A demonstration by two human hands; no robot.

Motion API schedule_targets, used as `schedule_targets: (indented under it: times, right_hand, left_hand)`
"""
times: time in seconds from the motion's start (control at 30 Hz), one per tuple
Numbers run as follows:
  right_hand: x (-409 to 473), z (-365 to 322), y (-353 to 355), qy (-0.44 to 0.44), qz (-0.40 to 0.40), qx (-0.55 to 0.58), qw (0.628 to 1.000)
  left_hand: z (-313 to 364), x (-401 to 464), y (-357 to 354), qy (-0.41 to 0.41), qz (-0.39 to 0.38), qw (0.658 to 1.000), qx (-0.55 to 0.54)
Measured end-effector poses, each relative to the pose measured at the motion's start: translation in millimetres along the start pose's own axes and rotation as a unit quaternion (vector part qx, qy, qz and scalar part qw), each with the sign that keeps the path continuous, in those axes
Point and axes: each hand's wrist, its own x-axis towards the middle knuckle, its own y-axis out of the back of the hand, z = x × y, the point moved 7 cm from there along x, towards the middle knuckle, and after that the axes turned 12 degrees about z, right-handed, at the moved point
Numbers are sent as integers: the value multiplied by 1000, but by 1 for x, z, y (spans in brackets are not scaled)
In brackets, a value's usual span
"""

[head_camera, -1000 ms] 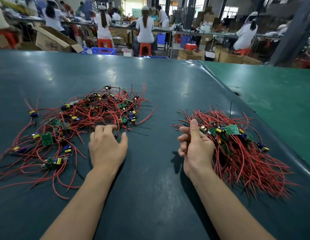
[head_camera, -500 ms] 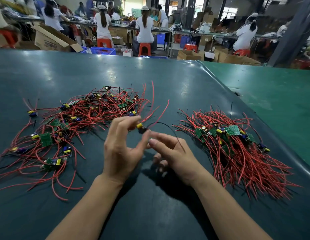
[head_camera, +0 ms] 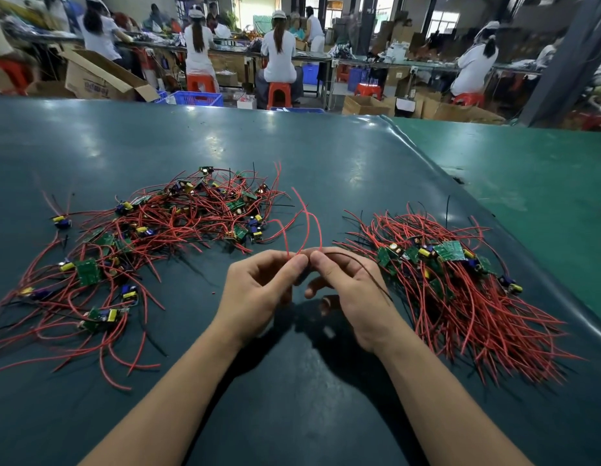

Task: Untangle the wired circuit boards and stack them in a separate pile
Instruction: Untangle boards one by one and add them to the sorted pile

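A loose tangle of small green circuit boards with red wires [head_camera: 151, 237] spreads over the left of the dark mat [head_camera: 326, 163]. A neater pile of boards with combed red wires [head_camera: 460, 290] lies on the right. Between them my left hand [head_camera: 258, 290] and my right hand [head_camera: 352, 290] meet above the mat. Both pinch the wires of one wired board [head_camera: 305, 230]: red wires arc up from the fingertips and a black wire trails over my right hand. The board itself is hidden behind the fingers.
The mat's raised right edge [head_camera: 494, 210] borders a lighter green table [head_camera: 544, 183]. Beyond the far edge, people in white sit on orange stools at workbenches, among cardboard boxes [head_camera: 100, 79] and blue crates [head_camera: 194, 97].
My left hand picked a wired board out of the left tangle and brought it to the middle. My right hand came away from the right pile and now pinches the same wires.
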Motion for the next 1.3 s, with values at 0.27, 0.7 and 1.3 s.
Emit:
schedule_targets:
  times: [0.27,0.7,1.3]
  right_hand:
    - [-2,-1,4,32,73,5,997]
    - [2,9,3,-133,15,220,966]
    - [9,12,16,-78,148,68,984]
  left_hand:
    - [3,2,2,-33,32,999,-3]
    - [-16,11,16,101,141,975,-137]
    - [2,0,3,-43,71,996,32]
